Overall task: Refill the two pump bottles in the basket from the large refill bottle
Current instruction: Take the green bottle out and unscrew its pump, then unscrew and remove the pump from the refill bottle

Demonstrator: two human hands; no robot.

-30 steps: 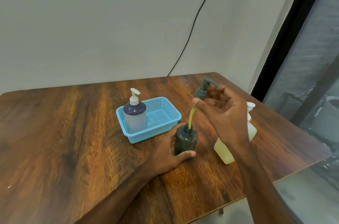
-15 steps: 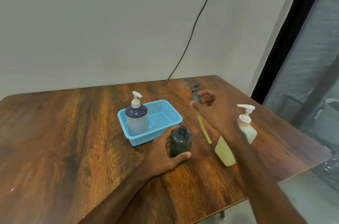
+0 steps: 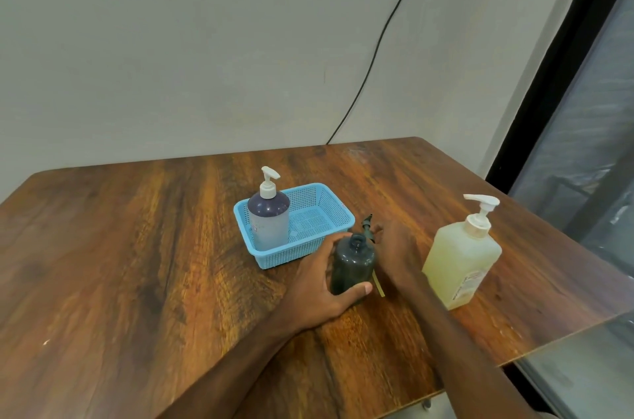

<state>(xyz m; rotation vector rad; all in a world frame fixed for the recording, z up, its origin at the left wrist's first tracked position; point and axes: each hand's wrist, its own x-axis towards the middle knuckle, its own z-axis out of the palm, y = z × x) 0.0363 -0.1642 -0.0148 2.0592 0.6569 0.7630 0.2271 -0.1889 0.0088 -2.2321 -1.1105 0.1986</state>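
Left grip (image 3: 320,284) clasps dark bottle (image 3: 351,264) (uncapped).

Soft, even light filled the scene, brightest toward the window (image 3: 583,144) on the right. The tabletop (image 3: 137,264) showed a faint sheen and only weak shadows. Wide-angle bending curved the edges. The right hand (image 3: 394,253) was slightly blurred.

Pretty tight in the middle, with the blue basket (image 3: 338,214) just left of the open dark bottle (image 3: 353,264) and the big refill bottle (image 3: 461,257) to its right, but the table (image 3: 120,264) is wide open on the left side.
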